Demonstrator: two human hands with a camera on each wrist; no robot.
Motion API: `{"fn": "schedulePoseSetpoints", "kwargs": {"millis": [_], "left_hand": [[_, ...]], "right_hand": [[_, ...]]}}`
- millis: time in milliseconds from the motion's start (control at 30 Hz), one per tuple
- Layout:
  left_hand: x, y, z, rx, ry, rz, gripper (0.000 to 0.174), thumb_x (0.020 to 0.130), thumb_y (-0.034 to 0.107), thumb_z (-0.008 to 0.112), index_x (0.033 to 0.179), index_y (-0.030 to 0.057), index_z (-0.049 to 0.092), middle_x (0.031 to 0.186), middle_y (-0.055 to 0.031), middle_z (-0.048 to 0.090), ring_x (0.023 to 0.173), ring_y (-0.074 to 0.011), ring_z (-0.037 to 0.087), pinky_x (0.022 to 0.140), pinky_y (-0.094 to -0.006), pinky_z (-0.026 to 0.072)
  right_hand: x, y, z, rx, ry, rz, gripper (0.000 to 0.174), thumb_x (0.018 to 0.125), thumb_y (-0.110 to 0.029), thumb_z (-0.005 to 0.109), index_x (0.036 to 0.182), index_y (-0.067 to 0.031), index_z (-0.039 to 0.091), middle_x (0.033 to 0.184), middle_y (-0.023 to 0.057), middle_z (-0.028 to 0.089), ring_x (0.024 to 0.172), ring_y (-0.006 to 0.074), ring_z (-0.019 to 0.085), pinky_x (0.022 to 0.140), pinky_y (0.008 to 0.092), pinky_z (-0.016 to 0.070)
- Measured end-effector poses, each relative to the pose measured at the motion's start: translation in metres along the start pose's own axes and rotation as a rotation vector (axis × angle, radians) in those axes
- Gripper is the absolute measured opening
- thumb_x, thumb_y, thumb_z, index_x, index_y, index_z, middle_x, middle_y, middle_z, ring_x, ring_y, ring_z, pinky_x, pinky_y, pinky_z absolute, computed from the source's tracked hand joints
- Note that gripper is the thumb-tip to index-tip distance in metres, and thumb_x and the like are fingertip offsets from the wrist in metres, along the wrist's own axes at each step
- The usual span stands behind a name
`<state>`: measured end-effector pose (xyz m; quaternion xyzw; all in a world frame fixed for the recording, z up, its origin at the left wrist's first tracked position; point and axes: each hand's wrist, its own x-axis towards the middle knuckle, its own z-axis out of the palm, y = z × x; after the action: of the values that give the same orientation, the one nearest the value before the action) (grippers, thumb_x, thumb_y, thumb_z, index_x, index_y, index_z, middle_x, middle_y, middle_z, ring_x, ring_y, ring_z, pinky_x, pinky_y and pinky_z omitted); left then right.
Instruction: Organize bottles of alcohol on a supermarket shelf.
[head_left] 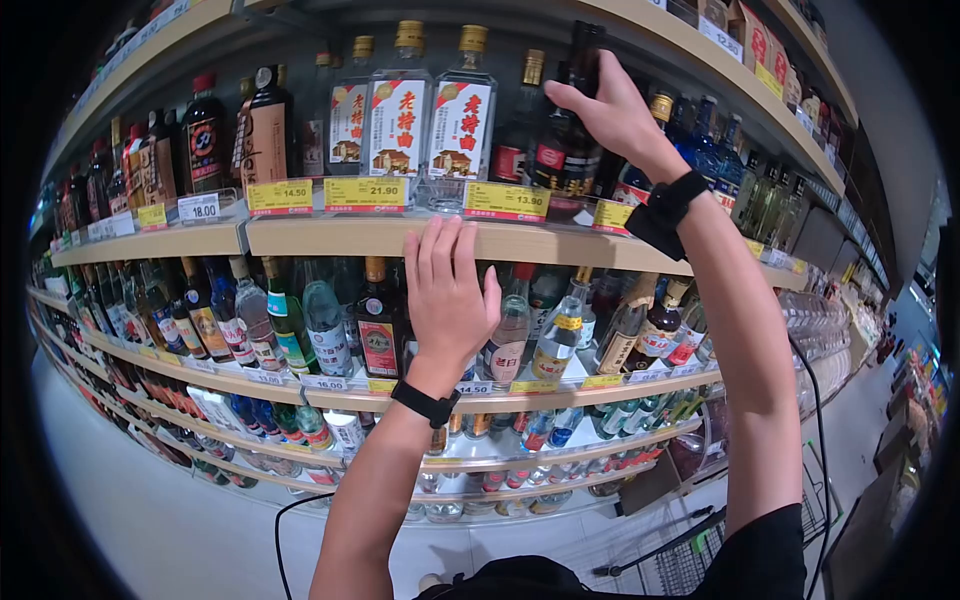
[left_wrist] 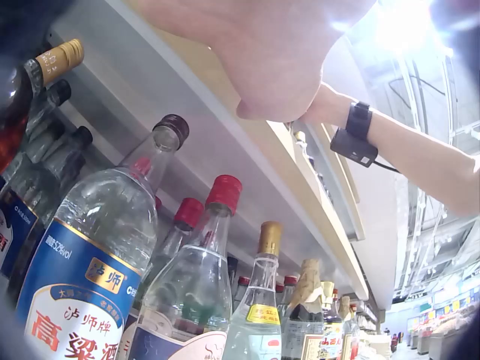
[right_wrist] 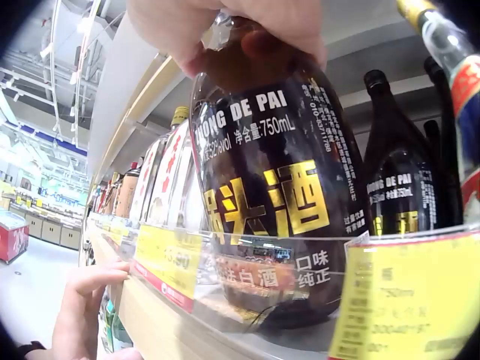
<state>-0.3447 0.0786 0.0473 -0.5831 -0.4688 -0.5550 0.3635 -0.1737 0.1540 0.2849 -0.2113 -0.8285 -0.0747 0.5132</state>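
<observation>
My right hand [head_left: 618, 115] grips a dark liquor bottle [head_left: 568, 150] by its neck and shoulder on the upper shelf. In the right wrist view, the bottle [right_wrist: 262, 187], with large gold characters and white print, stands slightly tilted behind the clear shelf guard [right_wrist: 225, 259]. The fingers cover its upper part. My left hand [head_left: 450, 290] rests with extended fingertips on the wooden front edge [head_left: 370, 238] of that shelf, holding nothing. Just above the left fingers, clear bottles [head_left: 460, 125] with gold caps and white-and-red labels stand in a row.
Yellow price tags [head_left: 505, 200] line the shelf edge. A similar dark bottle [right_wrist: 401, 172] stands farther back. The shelf below holds many bottles, among them a clear one with a blue label [left_wrist: 82, 277]. A wire shopping cart [head_left: 690, 565] is at the lower right.
</observation>
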Motion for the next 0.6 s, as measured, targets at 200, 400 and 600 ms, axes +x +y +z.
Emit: {"fn": "schedulePoseSetpoints", "kwargs": {"millis": [200, 400, 600], "left_hand": [[0.001, 0.0, -0.004, 0.018, -0.022, 0.014, 0.065, 0.082, 0.016, 0.072, 0.14, 0.0042, 0.047, 0.142, -0.0156, 0.048, 0.141, -0.0356, 0.04, 0.122, -0.0548, 0.0254], [0.002, 0.001, -0.007, 0.023, -0.037, 0.013, 0.065, 0.082, 0.015, 0.072, 0.141, 0.004, 0.047, 0.143, -0.0158, 0.047, 0.141, -0.0359, 0.04, 0.123, -0.0548, 0.0251], [0.001, 0.003, -0.006, 0.014, -0.031, -0.003, 0.066, 0.081, 0.014, 0.072, 0.141, 0.0043, 0.047, 0.143, -0.0156, 0.048, 0.141, -0.0354, 0.04, 0.122, -0.0545, 0.0263]], "right_hand": [[0.014, -0.015, 0.012, 0.002, -0.019, -0.045, 0.06, 0.087, -0.037, 0.078, 0.111, 0.0108, 0.049, 0.096, 0.0195, 0.063, 0.089, 0.0258, 0.062, 0.081, 0.0366, 0.0514], [0.015, -0.011, 0.013, -0.043, -0.036, 0.038, 0.061, 0.088, -0.038, 0.077, 0.121, 0.0065, 0.052, 0.099, 0.0122, 0.064, 0.086, 0.0181, 0.058, 0.079, 0.0327, 0.0502], [0.008, 0.003, -0.003, 0.012, -0.098, 0.247, 0.055, 0.089, -0.031, 0.077, 0.126, 0.0037, 0.055, 0.107, 0.0108, 0.067, 0.097, 0.0164, 0.063, 0.088, 0.0313, 0.0512]]}}
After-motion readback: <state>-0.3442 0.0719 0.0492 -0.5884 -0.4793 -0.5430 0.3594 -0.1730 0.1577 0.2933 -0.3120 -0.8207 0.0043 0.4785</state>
